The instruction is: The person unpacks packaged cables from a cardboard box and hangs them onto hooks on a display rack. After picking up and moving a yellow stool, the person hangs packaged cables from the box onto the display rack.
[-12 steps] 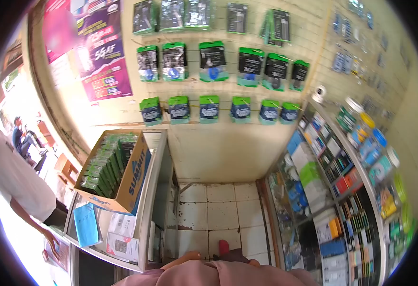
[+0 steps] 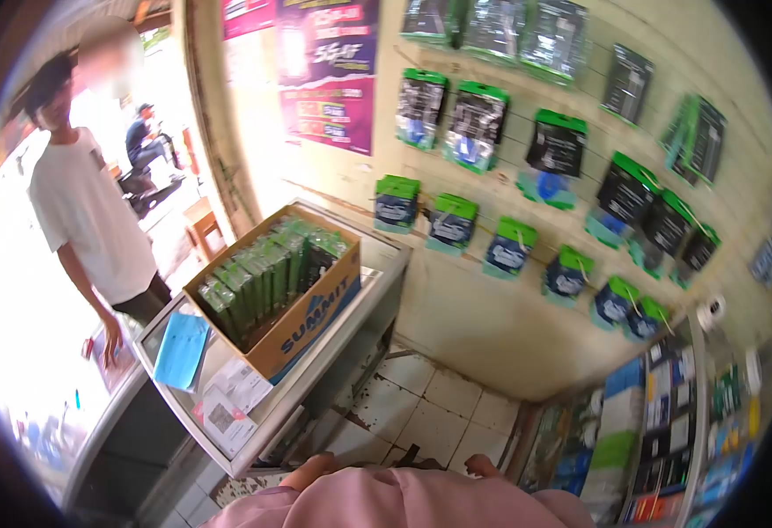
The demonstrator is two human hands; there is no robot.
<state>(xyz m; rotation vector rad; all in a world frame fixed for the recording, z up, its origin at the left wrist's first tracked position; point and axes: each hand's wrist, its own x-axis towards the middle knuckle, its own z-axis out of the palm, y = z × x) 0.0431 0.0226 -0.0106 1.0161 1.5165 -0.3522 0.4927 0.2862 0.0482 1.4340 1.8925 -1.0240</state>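
Note:
My left hand (image 2: 312, 470) shows only in part past the pink garment, near the glass counter's lower corner. My right hand (image 2: 481, 465) is a small shape at the garment's other side, over the tiled floor. Nothing can be made out in either hand, and their fingers are too small and hidden to read. On the counter (image 2: 384, 255) stands an open cardboard box (image 2: 305, 327) filled with green packets (image 2: 267, 268). A blue paper (image 2: 181, 350) and a printed sheet with a square code (image 2: 227, 425) lie beside the box.
A person in a white shirt (image 2: 95, 207) stands beyond the counter at the left. Green and black packets (image 2: 558, 145) hang on the wall. A stocked shelf (image 2: 668, 422) is at the right, and a wooden stool (image 2: 201, 224) stands outside.
The view has swung left, so the box and wall packets sit further right. More of the person in white now shows. Both my hands remain low by the garment, a little further apart.

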